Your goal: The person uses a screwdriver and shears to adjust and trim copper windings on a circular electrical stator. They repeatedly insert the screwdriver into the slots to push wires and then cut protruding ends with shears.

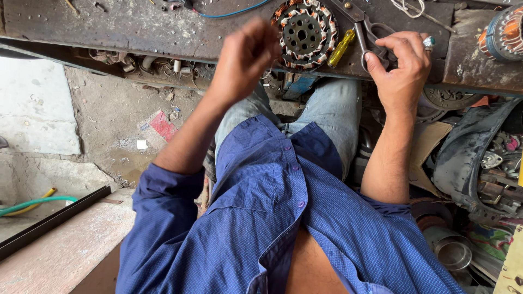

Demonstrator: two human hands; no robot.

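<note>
Scissors (366, 38) under right hand (400, 68), grimy workbench (136, 27)

a round motor stator (304, 34) (copper windings around a toothed dark metal core) lies flat at the workbench (136, 27) edge, beside steel scissors (366, 34).

A worn, stained wooden workbench (136, 27) is seen along the top of the view, its near edge running above the knees. Near the middle of that edge a round motor stator (303, 34) wound with copper wire is laid flat. Just beside it, toward the right, a yellow-handled screwdriver (341, 48) is laid slanting, and next to that a pair of scissors (366, 34), its handles at the near edge. A blue wire (231, 12) is trailed across the far part. Another wound stator (504, 32) is placed at the right end.
</note>
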